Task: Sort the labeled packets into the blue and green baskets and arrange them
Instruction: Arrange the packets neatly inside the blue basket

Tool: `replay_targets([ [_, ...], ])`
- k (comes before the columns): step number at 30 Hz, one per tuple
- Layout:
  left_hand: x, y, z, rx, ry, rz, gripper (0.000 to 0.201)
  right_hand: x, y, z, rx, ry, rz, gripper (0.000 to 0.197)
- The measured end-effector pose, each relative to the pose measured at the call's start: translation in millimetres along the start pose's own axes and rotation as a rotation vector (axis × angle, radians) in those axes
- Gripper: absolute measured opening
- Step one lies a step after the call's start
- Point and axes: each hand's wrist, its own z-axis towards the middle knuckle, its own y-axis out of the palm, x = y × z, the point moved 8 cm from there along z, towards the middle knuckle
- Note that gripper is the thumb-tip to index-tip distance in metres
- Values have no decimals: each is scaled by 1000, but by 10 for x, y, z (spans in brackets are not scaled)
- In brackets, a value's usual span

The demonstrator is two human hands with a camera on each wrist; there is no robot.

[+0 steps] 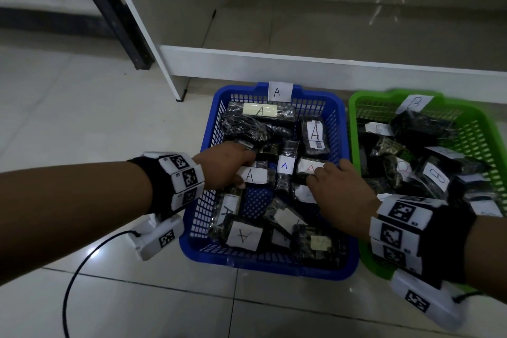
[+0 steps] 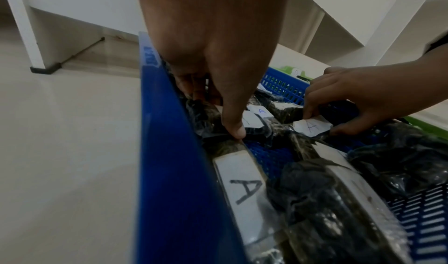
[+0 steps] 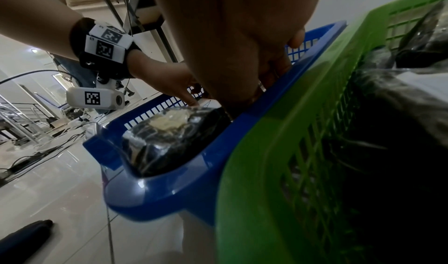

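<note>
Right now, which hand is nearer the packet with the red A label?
Right. The right hand has its fingertips on the packet with the red A label in the blue basket. The left hand holds a black-A packet further left.

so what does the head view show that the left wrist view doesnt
Only the head view: the green basket full of packets marked B, its B tag, the blue basket's A tag, and both marker wristbands.

Only the left wrist view: the left hand from close up, its thumb pressing a packet's edge beside the basket wall, and the right hand's fingers pinching an A label.

Both: the blue basket, A packets, both hands inside it.
</note>
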Motion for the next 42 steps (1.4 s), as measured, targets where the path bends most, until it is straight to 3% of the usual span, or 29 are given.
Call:
replay_targets([
  [4, 12, 11, 13, 18, -7, -35, 50, 8, -68, -2, -21, 5, 22, 47],
  [7, -10, 9, -7, 44, -9, -40, 47, 2, -107, -20, -78, 19, -9, 35],
  [12, -11, 68, -8, -97, -9, 25, 40, 0, -135, 6, -94, -3, -9, 25],
  [17, 9, 31, 36, -165, -8, 54, 41, 5, -154, 26, -132, -18, -43, 29],
  [23, 14, 84, -60, -89, -7, 134, 50, 4, -165, -15, -122, -64, 0, 24],
  [27, -39, 29, -109, -97, 3, 48, 49, -24, -172, -17, -97, -93, 21, 29],
  [34, -170, -407, -206, -10, 32, -10, 37, -261, -577, 210, 41, -213, 520, 16],
  [38, -245, -547, -195, 28, 23, -95, 35, -663, -540, 432, -94, -295, 637, 38],
  [42, -243, -481, -205, 26, 34, -82, 37, -961, -405, 518, -94, -273, 698, 49],
])
